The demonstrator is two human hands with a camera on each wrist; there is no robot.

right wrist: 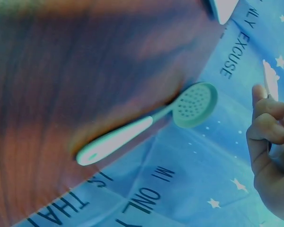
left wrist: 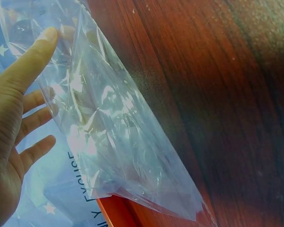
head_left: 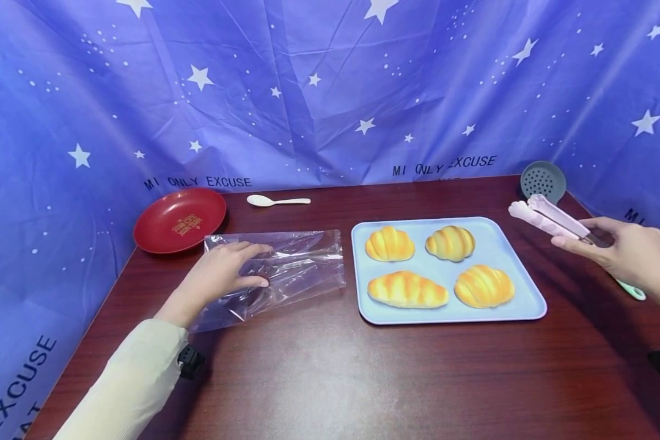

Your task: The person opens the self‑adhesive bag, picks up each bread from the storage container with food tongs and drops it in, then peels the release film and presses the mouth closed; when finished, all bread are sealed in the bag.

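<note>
A clear plastic bag [head_left: 302, 260] lies on the table at the left, creased and shiny. My left hand [head_left: 225, 272] is over its left part, fingers extended and thumb spread apart from them. In the left wrist view the thumb [left wrist: 40, 49] overlaps the bag [left wrist: 118, 127], and other fingertips reach its edge. My right hand [head_left: 629, 244] grips a pair of tongs [head_left: 552, 219] with pale pink ends, raised above the table's right side. The tongs point left and hold nothing. Several croissant-like breads, one of them a longer loaf [head_left: 407, 289], sit on a light blue tray [head_left: 365, 315].
A red plate [head_left: 159, 214] stands at the back left, with a white spoon [head_left: 277, 201] to its right. A grey-green slotted skimmer [head_left: 542, 178] lies at the right edge, partly behind my right hand. A blue starry cloth [head_left: 308, 122] hangs behind the table.
</note>
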